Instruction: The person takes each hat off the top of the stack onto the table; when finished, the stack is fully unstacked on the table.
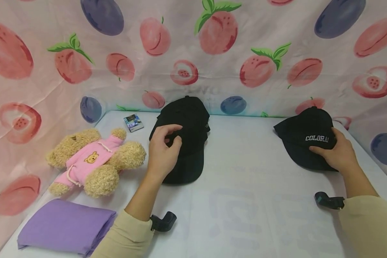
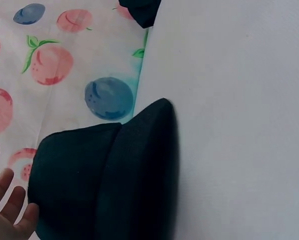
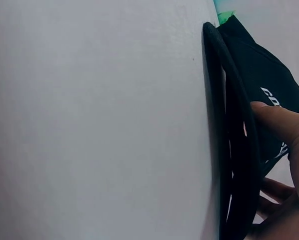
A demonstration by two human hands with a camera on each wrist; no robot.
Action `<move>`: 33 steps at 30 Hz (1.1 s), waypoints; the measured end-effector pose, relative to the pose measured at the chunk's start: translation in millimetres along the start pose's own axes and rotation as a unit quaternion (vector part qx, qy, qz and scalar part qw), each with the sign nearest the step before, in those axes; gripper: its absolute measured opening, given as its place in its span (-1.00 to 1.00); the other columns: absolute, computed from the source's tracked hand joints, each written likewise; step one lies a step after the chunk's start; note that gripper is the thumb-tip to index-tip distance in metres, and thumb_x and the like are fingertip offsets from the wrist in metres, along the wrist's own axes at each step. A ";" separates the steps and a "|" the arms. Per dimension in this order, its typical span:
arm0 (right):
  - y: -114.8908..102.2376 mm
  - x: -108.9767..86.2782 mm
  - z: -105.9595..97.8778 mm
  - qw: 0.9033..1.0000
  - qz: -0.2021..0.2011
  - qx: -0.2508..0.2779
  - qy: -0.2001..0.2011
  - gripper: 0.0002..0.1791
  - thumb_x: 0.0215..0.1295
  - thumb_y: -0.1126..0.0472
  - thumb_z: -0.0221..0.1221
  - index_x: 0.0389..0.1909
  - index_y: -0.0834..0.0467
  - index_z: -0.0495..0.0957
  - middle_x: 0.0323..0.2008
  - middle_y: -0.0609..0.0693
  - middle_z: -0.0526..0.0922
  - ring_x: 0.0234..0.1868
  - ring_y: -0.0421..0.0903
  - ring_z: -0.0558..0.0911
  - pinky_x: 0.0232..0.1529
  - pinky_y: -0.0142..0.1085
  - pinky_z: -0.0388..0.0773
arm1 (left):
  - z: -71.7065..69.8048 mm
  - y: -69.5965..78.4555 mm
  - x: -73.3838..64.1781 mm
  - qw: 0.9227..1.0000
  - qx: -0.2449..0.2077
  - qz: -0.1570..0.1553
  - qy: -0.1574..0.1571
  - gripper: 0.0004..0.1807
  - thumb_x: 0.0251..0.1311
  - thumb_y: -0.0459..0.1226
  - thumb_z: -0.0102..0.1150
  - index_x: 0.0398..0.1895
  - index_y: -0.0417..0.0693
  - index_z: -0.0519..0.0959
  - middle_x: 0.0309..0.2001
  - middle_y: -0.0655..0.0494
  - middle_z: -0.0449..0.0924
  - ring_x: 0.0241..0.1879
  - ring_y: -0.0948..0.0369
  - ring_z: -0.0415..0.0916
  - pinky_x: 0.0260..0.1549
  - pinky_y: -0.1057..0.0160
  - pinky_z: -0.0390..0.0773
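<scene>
A black cap (image 1: 190,165) lies at the middle of the table with its brim toward me; layered edges, like caps nested together, show on its right side. My left hand (image 1: 164,148) is over its left side, thumb and forefinger curved and apart with nothing between them. In the left wrist view, the fingers (image 2: 12,205) are right at the edge of the cap (image 2: 74,175). At the right, my right hand (image 1: 340,152) grips another black cap (image 1: 304,136) with white lettering on the front. Its thumb (image 3: 274,117) lies across the front near the brim, other fingers behind.
A teddy bear (image 1: 91,159) in a pink top lies on its back at the left. Behind it stands a small blue patterned box (image 1: 133,123). A folded purple cloth (image 1: 66,225) is at the front left. Fruit-print fabric (image 1: 184,43) hangs behind the white table (image 1: 245,208).
</scene>
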State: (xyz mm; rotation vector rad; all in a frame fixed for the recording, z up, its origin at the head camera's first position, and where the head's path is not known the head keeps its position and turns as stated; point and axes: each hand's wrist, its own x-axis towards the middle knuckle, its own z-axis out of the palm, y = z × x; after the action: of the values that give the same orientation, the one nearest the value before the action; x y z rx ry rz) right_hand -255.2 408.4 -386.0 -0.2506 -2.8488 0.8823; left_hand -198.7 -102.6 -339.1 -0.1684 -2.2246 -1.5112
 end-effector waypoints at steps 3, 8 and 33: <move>0.2 0.3 -0.3 1.000 0.004 -0.001 0.000 0.09 0.43 -0.01 0.25 0.61 0.38 -0.25 0.49 0.62 -0.01 0.48 0.61 0.04 0.44 0.46 -0.03 | 0.6 -2.7 0.5 1.000 0.001 -0.007 0.011 -0.67 0.30 -0.38 0.11 0.09 -0.13 0.67 0.14 -0.02 0.55 0.17 0.06 0.44 0.14 -0.02 0.42; 1.4 0.9 -0.1 1.000 0.018 0.000 -0.004 0.09 0.44 -0.04 0.23 0.62 0.35 -0.27 0.50 0.61 -0.02 0.49 0.61 0.03 0.43 0.47 -0.03 | 1.5 -4.2 1.1 0.999 -0.009 -0.016 0.031 -0.64 0.26 -0.41 0.12 0.11 -0.17 0.65 0.18 -0.08 0.53 0.21 0.02 0.41 0.30 -0.05 0.34; 6.0 1.9 -3.9 0.999 0.046 -0.011 0.005 0.06 0.49 -0.09 0.16 0.63 0.33 -0.29 0.52 0.56 -0.01 0.54 0.57 -0.03 0.48 0.41 -0.07 | 1.2 -24.1 5.7 0.987 -0.006 -0.155 0.045 -0.07 0.22 -0.19 0.19 0.65 0.09 0.03 0.56 -0.12 0.06 0.54 0.01 0.08 0.54 -0.11 0.08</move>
State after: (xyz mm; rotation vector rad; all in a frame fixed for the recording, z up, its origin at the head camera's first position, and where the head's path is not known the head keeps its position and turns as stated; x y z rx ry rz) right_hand -255.6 415.8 -386.1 -0.3917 -2.8592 0.8630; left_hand -212.4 -111.8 -357.6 0.2504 -2.2480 -1.6521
